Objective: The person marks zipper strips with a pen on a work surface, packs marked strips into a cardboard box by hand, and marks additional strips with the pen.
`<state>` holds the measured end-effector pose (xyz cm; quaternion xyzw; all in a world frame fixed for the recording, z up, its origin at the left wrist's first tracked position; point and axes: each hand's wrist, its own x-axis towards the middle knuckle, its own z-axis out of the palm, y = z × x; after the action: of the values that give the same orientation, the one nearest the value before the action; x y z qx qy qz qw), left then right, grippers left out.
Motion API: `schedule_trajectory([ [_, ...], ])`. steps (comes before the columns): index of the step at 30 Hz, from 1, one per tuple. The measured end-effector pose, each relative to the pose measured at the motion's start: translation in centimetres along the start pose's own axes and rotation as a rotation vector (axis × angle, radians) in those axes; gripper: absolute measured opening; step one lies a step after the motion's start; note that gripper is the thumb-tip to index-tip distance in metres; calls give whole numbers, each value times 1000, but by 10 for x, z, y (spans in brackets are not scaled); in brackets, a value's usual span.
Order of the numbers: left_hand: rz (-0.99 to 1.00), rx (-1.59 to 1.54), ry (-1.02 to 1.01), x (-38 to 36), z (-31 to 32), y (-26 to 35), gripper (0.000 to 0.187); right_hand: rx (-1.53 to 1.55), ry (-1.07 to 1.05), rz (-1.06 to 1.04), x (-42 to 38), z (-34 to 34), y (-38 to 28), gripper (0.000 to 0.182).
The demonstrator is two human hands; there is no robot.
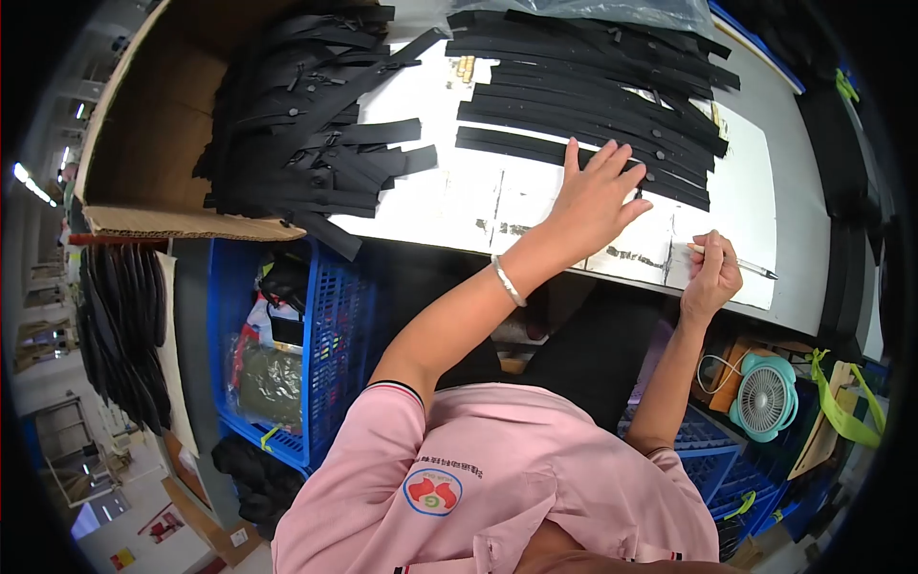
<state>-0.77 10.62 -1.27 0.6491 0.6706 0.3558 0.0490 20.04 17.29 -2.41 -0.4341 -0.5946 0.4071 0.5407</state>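
My left hand lies with fingers spread, its fingertips at the lowest of the black zipper-like strips. These strips lie side by side across a white board, and some carry small round dark pieces. To the right, near the board's front edge, my right hand is closed around a slim pen, whose dark tip points right. A second, looser heap of black strips sits at the left, partly over the white surface and beside a cardboard box.
The open cardboard box stands at the left. Below it are a blue plastic crate with bagged items and hanging black pieces. A turquoise fan is at lower right. Clear plastic lies at the table's far side.
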Motion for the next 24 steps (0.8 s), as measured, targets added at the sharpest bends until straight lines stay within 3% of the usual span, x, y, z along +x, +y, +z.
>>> schedule_trajectory([
  [3,-37,10,74,-6,-24,-25,40,-6,-25,-1,2,-1,0,24],
  [6,-87,143,327,-9,-63,-87,26,-17,-22,23,3,1,-1,24],
  [12,-253,710,511,-16,-156,-192,35,-22,-36,24,7,1,2,25],
  [14,-377,690,451,-19,-168,-209,34,-33,-31,10,8,3,7,25],
  [18,-435,666,443,-27,-180,-212,29,-46,-45,-2,11,5,8,25],
  [21,-306,676,575,-29,-182,-190,27,-63,-42,21,10,1,10,25],
  [22,-178,658,607,-30,-186,-176,21,-74,-50,13,9,2,8,25],
  [24,-81,359,594,-31,-185,-133,21,-115,-2,12,7,4,5,24],
])
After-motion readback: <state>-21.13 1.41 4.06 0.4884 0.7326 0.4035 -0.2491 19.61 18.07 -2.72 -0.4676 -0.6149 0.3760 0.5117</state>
